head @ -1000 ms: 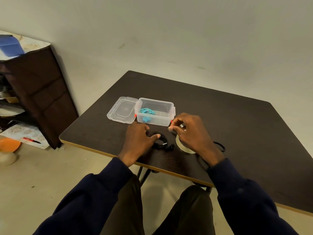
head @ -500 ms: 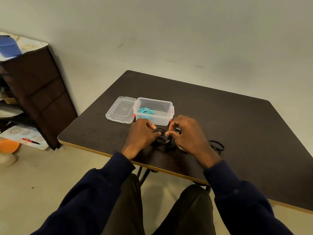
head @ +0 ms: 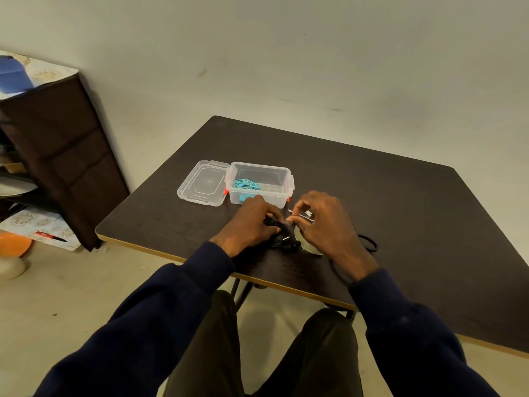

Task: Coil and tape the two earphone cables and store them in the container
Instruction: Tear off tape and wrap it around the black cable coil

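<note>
A clear plastic container [head: 288, 179] stands open on the dark table, with a coiled turquoise earphone cable [head: 245, 184] inside it. Just in front, my left hand [head: 252, 224] grips a coiled black earphone cable [head: 282, 241] against the table. My right hand [head: 323, 224] pinches a small strip of clear tape [head: 300, 215] at the top of that coil. A roll of clear tape [head: 310, 249] lies under my right hand, mostly hidden.
The container's clear lid [head: 203, 183] lies flat to its left. A black loop [head: 367, 243] rests on the table [head: 400, 210] to the right of my right wrist. A dark cabinet [head: 57, 156] stands at the left by the wall.
My right hand has come off the tape roll and moved left to the black coil with a tape strip. My left hand has closed over the coil.
</note>
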`<state>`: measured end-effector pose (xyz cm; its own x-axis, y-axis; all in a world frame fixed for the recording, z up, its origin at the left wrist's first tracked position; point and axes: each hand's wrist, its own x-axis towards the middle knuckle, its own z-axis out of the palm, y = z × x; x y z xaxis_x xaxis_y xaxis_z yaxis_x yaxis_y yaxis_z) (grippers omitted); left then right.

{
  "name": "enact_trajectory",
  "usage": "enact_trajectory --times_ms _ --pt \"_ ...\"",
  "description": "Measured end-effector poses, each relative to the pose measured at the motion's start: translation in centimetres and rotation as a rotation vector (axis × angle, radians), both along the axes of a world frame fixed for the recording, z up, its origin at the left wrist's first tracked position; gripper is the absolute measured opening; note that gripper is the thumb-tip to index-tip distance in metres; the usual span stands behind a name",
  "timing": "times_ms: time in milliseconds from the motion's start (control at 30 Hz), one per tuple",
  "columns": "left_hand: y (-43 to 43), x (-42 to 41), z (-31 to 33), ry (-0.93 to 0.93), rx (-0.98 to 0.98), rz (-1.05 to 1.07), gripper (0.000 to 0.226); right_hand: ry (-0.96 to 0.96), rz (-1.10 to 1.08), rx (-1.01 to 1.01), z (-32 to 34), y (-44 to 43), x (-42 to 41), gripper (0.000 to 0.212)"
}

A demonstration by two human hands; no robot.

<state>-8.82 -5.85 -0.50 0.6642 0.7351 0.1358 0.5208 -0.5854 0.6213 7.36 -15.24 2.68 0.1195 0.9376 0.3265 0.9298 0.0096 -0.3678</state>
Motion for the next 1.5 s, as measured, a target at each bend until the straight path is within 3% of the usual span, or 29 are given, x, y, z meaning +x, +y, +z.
enact_trajectory --times_ms 200,333,533,867,1133,1300,1500 --pt "-0.3 -0.5 0.0 -0.036 -0.007 -0.053 0.011 -0.016 0.001 -0.014 -0.1 -0.1 0.0 0.015" --pt "-0.3 -1.1 1.0 -0.196 -0.161 0.011 0.012 -0.048 0.005 -0.041 -0.1 -0.1 -0.4 0.015" --pt "-0.2 -1.8 1.7 -0.228 -0.379 0.062 0.016 -0.101 0.026 -0.03 0.4 -0.3 -1.0 0.014" --pt "-0.9 -2.1 2.4 -0.492 -0.835 0.125 0.009 -0.201 0.025 -0.011 0.4 -0.2 -2.2 0.021" --pt "-1.3 -2.0 1.0 -0.446 -0.554 0.106 0.03 -0.237 0.0 -0.056 0.3 0.1 -2.8 0.033" --pt "-1.7 -1.8 0.7 -0.411 -0.416 0.119 0.031 -0.242 -0.021 -0.078 0.5 0.1 -2.8 0.028" --pt "-2.2 -1.6 0.6 -0.438 -0.365 0.143 0.029 0.047 -0.006 -0.162 0.7 0.5 -2.3 0.011"
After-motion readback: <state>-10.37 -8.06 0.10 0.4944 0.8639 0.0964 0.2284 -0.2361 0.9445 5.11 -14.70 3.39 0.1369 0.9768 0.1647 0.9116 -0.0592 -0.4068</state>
